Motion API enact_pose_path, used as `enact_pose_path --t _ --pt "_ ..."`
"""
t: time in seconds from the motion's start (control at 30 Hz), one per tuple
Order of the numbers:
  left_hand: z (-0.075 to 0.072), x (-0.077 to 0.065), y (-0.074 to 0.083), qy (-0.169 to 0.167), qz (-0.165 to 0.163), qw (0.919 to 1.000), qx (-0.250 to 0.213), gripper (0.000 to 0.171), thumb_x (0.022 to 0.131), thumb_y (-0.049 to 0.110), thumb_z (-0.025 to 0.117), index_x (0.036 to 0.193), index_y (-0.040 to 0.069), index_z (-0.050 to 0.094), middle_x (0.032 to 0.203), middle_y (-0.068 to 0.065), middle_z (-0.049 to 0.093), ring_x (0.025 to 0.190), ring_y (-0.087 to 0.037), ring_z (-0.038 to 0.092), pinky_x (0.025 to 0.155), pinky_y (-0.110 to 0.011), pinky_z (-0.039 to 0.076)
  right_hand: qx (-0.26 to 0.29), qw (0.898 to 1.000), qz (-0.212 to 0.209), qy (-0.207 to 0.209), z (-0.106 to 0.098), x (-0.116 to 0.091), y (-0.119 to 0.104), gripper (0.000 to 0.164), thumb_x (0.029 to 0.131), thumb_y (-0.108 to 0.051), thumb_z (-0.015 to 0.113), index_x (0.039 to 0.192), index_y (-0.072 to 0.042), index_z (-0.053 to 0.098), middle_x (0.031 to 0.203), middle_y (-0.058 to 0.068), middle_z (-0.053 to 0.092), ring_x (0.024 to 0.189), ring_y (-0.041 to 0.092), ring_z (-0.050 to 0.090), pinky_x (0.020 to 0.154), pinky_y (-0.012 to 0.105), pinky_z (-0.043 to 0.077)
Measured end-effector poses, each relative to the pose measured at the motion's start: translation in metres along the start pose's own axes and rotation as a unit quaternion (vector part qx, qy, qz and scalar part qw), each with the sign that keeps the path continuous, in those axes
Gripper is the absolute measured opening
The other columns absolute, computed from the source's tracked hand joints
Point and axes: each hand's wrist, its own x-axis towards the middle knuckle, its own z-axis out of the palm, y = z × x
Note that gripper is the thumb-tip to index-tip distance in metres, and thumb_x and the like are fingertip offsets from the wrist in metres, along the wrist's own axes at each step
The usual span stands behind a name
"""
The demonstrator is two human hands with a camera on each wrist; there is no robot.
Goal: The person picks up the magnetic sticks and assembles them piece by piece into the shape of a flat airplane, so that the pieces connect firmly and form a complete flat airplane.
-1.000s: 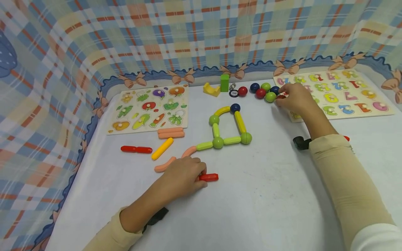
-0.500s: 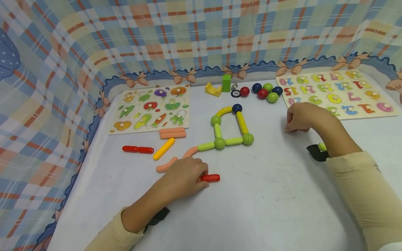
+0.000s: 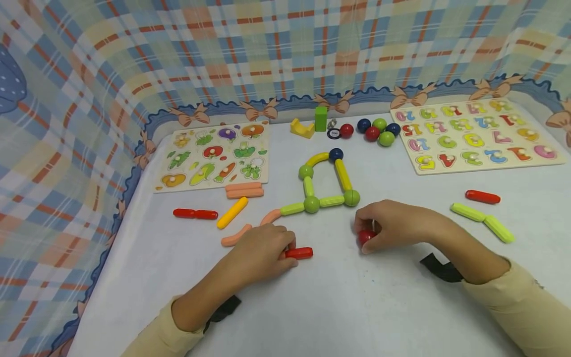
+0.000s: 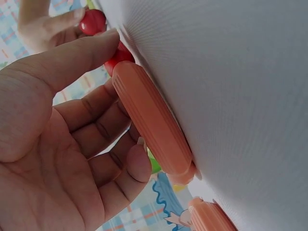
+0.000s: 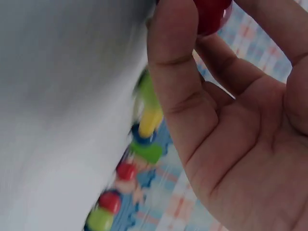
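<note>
Inward in head view, my right hand (image 3: 394, 223) has come gripping a red ball (image 3: 365, 238), at three o'clock from the red stick (image 3: 300, 253) my left hand (image 3: 264, 250) pinches. Left wrist: a bump could skew the stick. Right wrist: slack fingertips could drop the ball.

The red ball (image 3: 365, 238) in the right hand (image 3: 397, 222) looks glossy plastic, the pink rod (image 4: 151, 118) beside the left hand (image 3: 263, 250) matt and ribbed, the surface (image 3: 339, 307) below cloth.
</note>
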Motion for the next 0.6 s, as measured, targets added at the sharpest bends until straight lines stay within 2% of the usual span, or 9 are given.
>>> enact_pose_path --t 0.13,0.27,0.4,0.5,0.6 --pt "-0.001 0.0 0.0 -0.004 -0.003 1.0 0.002 0.023 0.076 0.037 0.071 0.084 0.018 0.061 0.063 0.009 0.046 0.055 -0.006 0.043 0.051 -0.022 0.036 -0.003 0.999 -0.041 0.009 0.018 0.014 -0.022 0.028 0.071 -0.029 0.077 0.091 -0.024 0.058 0.082 -0.009 0.054 0.079 0.013 0.051 0.064 0.027 0.045" --pt "-0.002 0.001 0.0 -0.002 -0.004 0.9999 0.011 0.023 0.076 0.037 0.071 0.083 0.018 0.061 0.063 0.009 0.046 0.056 -0.007 0.043 0.05 -0.022 0.036 -0.021 0.998 -0.06 0.024 0.03 0.029 -0.039 0.031 0.069 -0.026 0.078 0.093 -0.024 0.058 0.087 -0.012 0.052 0.083 0.01 0.049 0.065 0.024 0.045" --pt "-0.001 0.001 -0.001 0.001 0.0 1.0 0.007 0.022 0.076 0.036 0.071 0.082 0.018 0.06 0.063 0.009 0.046 0.055 -0.006 0.043 0.049 -0.021 0.036 -0.038 0.996 -0.078 0.037 0.04 0.04 -0.049 0.029 0.069 -0.026 0.078 0.089 -0.023 0.058 0.082 -0.011 0.051 0.077 0.009 0.049 0.063 0.024 0.044" --pt "-0.001 0.001 -0.001 -0.002 0.004 1.0 0.0 0.023 0.075 0.037 0.072 0.082 0.018 0.06 0.063 0.01 0.046 0.055 -0.006 0.043 0.049 -0.021 0.036 -0.047 0.994 -0.083 0.043 0.045 0.042 -0.054 0.029 0.068 -0.029 0.078 0.087 -0.024 0.057 0.078 -0.011 0.051 0.072 0.008 0.05 0.061 0.025 0.043" --pt "0.0 0.001 -0.001 -0.004 0.005 1.0 -0.002 0.024 0.075 0.038 0.071 0.082 0.018 0.06 0.063 0.01 0.046 0.055 -0.006 0.043 0.049 -0.021 0.036 -0.046 0.996 -0.07 0.044 0.046 0.041 -0.054 0.033 0.066 -0.035 0.079 0.09 -0.025 0.058 0.079 -0.013 0.051 0.073 0.006 0.05 0.061 0.023 0.044"
